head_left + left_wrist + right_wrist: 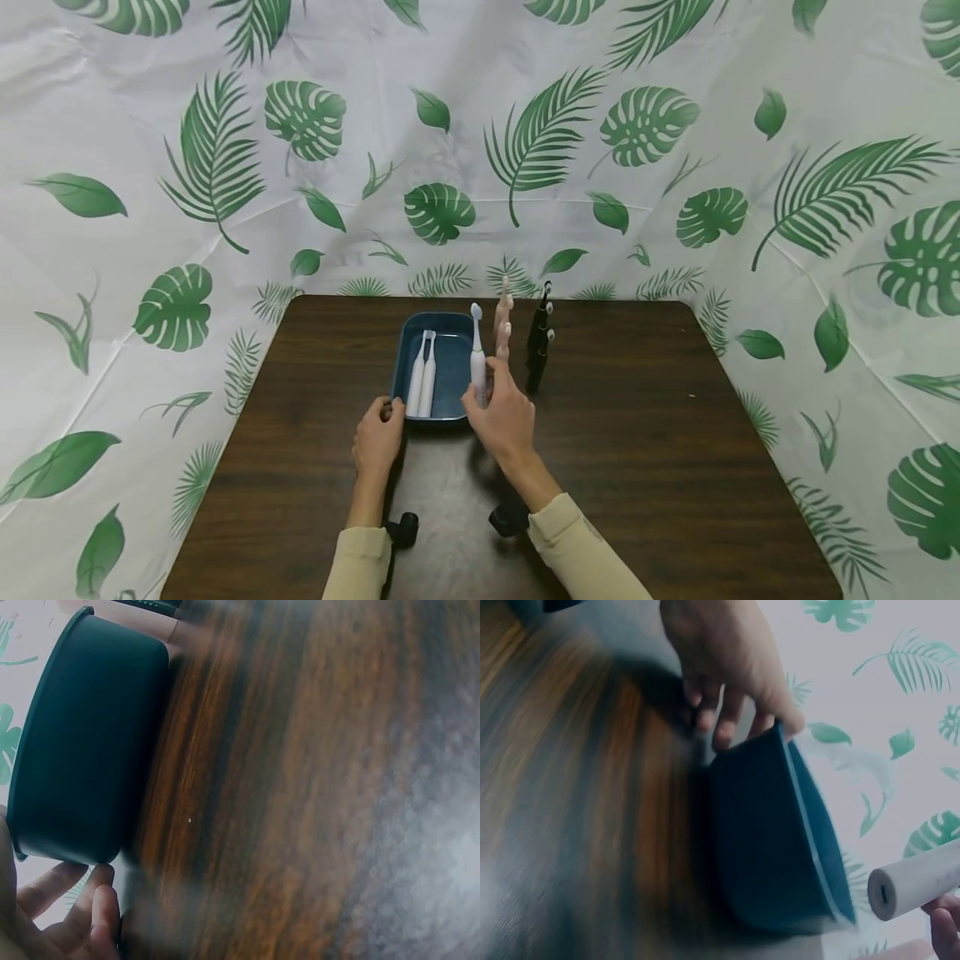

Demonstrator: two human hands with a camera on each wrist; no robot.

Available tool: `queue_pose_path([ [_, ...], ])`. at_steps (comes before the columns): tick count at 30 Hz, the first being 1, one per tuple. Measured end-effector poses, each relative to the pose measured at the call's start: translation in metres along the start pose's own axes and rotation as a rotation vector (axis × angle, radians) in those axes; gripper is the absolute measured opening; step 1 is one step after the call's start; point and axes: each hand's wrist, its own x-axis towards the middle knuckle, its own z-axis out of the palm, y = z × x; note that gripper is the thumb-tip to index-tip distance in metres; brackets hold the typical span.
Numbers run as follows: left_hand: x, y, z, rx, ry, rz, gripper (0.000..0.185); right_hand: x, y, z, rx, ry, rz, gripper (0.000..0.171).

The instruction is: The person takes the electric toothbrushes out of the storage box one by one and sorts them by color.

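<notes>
One white toothbrush [477,357] is pinched in our right hand [507,418]; loading likely needs it lowered leftward into the tray [452,367] our left hand [377,437] pinches

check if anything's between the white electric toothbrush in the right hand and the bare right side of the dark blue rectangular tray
Nothing visible: the right hand holds the toothbrush with its base raised clear of the tray, and the two white toothbrushes inside lie toward the left.
</notes>
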Motion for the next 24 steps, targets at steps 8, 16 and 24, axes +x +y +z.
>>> queue_pose_path([
  [8, 0.001, 0.000, 0.000, 0.006, 0.001, 0.011, 0.046, -0.010, 0.023, -0.008, 0.016, 0.076, 0.003, 0.049],
  [16, 0.000, 0.002, -0.001, 0.010, -0.003, 0.004, 0.047, -0.019, 0.046, -0.017, 0.032, 0.131, 0.034, 0.047],
  [24, 0.001, 0.001, 0.001, -0.003, -0.016, -0.001, 0.049, -0.027, 0.065, -0.029, 0.032, 0.149, 0.013, 0.047],
])
